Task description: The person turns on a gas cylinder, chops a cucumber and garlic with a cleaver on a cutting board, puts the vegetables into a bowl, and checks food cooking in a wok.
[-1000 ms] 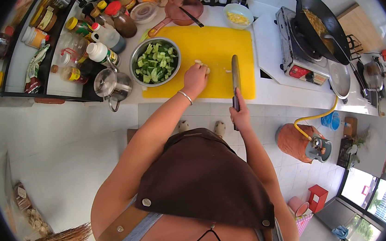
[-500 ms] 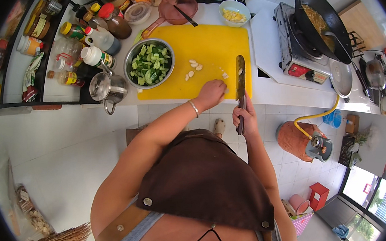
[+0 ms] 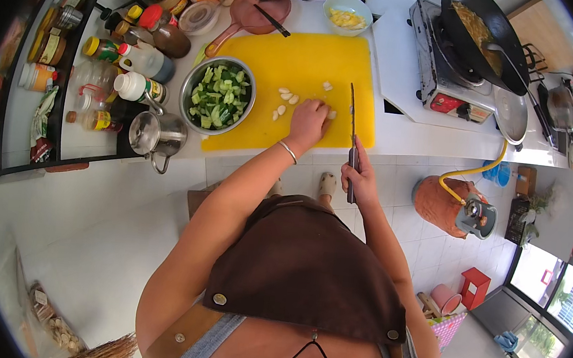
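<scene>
My left hand (image 3: 310,121) rests on the yellow cutting board (image 3: 298,52) with its fingers curled down against a garlic clove (image 3: 332,114). My right hand (image 3: 362,176) grips a kitchen knife (image 3: 354,120) by its dark handle. The blade points away from me and is seen nearly edge-on, a little to the right of the clove. Several whole peeled garlic cloves (image 3: 285,97) lie just left of my left hand. Beyond its fingers is a small group of garlic pieces (image 3: 328,86). A steel bowl of cut green vegetable (image 3: 220,97) stands at the board's left side.
A pink pan (image 3: 261,9) and a bowl of yellow pieces (image 3: 346,20) stand behind the board. On the right, a black wok (image 3: 483,36) sits over a gas stove (image 3: 442,63). Bottles (image 3: 147,62) and a steel pot (image 3: 156,132) crowd the left.
The knife has turned from showing its flat side to nearly edge-on. My left hand has shifted slightly left and away from me. The small garlic pieces now lie farther back.
</scene>
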`<state>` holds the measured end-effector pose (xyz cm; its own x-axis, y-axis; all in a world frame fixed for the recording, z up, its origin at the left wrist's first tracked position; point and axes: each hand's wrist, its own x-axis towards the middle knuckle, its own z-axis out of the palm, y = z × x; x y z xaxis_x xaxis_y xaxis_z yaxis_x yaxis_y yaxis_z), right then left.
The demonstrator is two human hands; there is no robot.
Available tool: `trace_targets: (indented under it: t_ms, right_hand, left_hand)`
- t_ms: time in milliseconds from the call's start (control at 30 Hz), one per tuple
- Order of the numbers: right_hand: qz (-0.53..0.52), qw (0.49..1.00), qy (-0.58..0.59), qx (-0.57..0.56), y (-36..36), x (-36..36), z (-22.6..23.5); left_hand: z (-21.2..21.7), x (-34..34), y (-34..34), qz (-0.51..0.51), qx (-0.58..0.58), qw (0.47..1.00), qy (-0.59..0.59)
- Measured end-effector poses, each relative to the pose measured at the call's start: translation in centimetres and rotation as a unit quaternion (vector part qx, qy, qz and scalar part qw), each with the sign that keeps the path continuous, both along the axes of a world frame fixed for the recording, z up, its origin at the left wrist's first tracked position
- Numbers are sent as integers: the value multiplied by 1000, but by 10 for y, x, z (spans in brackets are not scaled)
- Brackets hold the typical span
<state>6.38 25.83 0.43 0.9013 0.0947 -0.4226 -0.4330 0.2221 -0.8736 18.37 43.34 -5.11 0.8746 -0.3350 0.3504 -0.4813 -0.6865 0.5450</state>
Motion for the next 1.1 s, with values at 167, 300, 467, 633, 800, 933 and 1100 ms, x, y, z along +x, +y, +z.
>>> trace_targets:
  t_ms: [167,300,467,633,800,933,1100]
  right_hand:
    - [-12,995,7,98,14,22,5]
    - [-25,978,8,205,33,45,25]
    - [7,999,-33,27,21,30,20]
    - [74,929,-53,-358,12,-8,3]
    - [49,835,-271,-476,15,-26,-2]
    - [39,767,-288,-572,31,-23,5]
    - [192,735,-97,-643,35,-35,-83]
  left_hand:
    - [44,5,-5,-34,-31,990,-130]
    - [25,24,2,1,92,987,-134]
    - [11,18,17,50,70,993,-79]
    - [-5,-3,7,-25,11,1000,-4]
    - [19,-11,19,85,-61,993,-50]
    - [24,-37,56,93,-91,989,-65]
    - [9,-61,77,91,-93,989,-70]
